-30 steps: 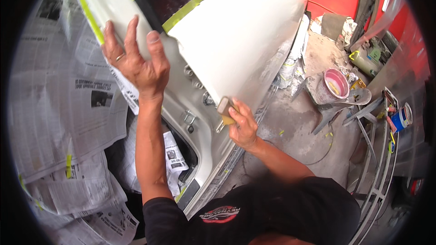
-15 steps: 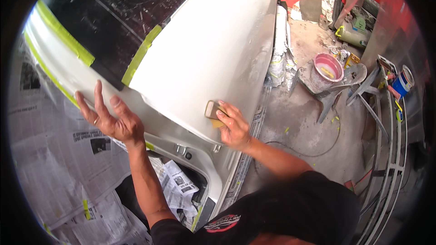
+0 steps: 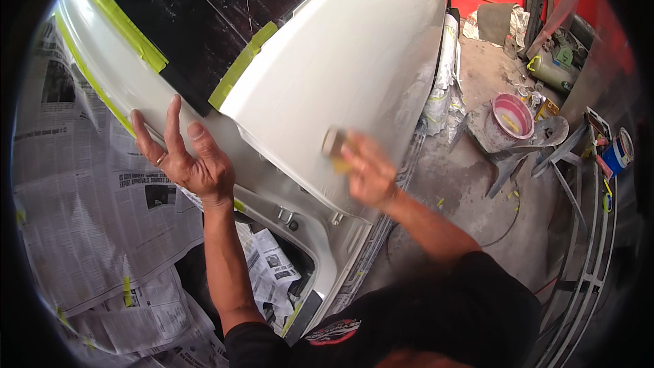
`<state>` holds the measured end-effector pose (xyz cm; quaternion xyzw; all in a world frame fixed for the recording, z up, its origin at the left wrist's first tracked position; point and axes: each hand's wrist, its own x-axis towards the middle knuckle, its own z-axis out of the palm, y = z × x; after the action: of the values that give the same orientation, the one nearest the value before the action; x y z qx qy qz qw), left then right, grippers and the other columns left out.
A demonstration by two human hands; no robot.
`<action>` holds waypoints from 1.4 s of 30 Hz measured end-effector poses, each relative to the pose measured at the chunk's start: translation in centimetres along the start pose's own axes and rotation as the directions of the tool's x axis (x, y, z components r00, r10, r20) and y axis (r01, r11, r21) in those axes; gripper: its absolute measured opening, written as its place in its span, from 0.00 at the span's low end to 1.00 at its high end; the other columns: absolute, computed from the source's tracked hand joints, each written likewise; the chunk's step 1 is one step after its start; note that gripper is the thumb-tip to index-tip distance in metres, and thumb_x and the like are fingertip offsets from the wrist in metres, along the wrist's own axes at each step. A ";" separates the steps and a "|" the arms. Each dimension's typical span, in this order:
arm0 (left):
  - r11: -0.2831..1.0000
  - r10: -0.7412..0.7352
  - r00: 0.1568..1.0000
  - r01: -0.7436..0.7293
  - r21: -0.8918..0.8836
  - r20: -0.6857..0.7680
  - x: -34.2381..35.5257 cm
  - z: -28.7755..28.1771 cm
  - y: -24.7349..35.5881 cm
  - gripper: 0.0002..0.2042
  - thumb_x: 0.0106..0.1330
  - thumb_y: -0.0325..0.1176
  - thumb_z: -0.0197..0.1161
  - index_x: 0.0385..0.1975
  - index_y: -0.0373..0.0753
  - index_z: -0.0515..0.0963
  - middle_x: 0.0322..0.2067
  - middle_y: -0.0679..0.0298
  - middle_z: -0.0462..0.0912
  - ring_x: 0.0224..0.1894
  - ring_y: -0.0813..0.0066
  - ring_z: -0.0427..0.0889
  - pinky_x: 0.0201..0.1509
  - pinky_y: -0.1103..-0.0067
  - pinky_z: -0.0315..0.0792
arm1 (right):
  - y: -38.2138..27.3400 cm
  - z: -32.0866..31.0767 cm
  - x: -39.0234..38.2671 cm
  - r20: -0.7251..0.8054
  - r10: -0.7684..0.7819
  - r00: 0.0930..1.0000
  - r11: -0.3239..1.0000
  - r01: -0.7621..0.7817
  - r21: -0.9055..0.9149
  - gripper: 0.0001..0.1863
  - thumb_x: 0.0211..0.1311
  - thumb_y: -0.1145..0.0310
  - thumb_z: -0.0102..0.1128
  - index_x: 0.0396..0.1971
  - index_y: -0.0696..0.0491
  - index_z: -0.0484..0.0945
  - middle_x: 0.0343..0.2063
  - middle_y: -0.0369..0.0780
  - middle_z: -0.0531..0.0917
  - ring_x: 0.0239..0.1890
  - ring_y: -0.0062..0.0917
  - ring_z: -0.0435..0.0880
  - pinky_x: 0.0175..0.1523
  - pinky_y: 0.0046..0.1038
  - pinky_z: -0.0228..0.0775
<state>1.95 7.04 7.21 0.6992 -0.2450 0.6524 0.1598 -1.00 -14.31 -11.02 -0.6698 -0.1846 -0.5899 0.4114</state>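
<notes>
My left hand [image 3: 199, 162] is open, fingers spread, at the white body pillar [image 3: 116, 48] of a car, edged with yellow-green masking tape [image 3: 126, 20]. My right hand [image 3: 368, 170] grips a small grey sanding block [image 3: 332, 143] with yellowish paper under it, against the white door panel [image 3: 340, 48]; both are blurred by motion. More tape [image 3: 242, 65] runs along the door's upper left edge. Newspaper [image 3: 82, 197] covers the car at the left, and a metal latch [image 3: 286, 216] shows below the door.
At the right stand a grey stool [image 3: 480, 153] bearing a pink bucket [image 3: 511, 117], a metal frame [image 3: 579, 245] with a blue can [image 3: 617, 152], and a green cylinder [image 3: 552, 71]. Wrapped parts [image 3: 439, 105] lean beside the car; a hose lies on the floor.
My right hand has moved upward over the door panel with the block. My left hand stays open at the pillar. The view has shifted, showing more dark surface at the upper left than a second earlier.
</notes>
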 end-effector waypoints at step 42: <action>0.998 -0.041 0.999 0.041 -0.054 0.005 0.3 0.9 1.2 0.19 0.75 0.41 0.48 0.51 0.36 0.82 0.70 0.53 0.57 0.73 0.57 0.55 0.73 0.60 0.56 | 21.7 -5.4 11.0 -0.166 0.643 0.748 0.715 -0.663 -0.221 0.18 0.63 0.70 0.59 0.53 0.54 0.76 0.39 0.51 0.85 0.41 0.46 0.85 0.47 0.38 0.77</action>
<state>2.04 5.51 7.34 0.7008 -0.2485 0.6407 0.1914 14.03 -33.90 -8.07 -0.7174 0.1606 -0.4511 0.5060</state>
